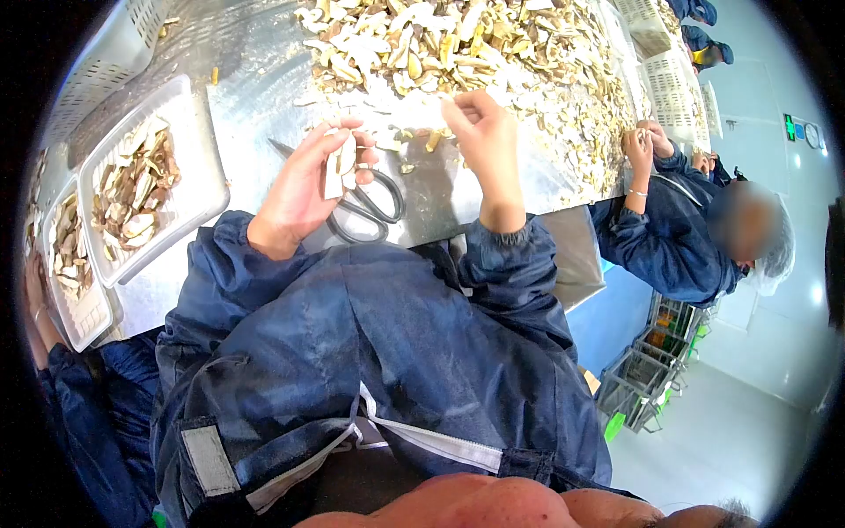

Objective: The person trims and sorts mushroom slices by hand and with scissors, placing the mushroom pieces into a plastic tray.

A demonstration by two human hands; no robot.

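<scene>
Several pale sliced pieces (341, 167) rest in my left hand (308, 180), its fingers curled round them, above the metal table (255, 114). My right hand (484, 136) is raised over the table's near part, fingers bent together; whatever its fingertips may hold is too small to make out. Black-handled scissors (378, 211) lie beside and partly behind my left hand, handles toward me. Beyond both hands spreads a large heap of sliced, mushroom-like pieces (422, 44), with loose bits scattered at its near edge.
A white tray (207, 167) of brownish slices stands at the left, beside another tray (88, 321). White perforated baskets (673, 88) line the far right. A co-worker (687, 220) works at the right; another person's sleeve (97, 414) shows at the lower left.
</scene>
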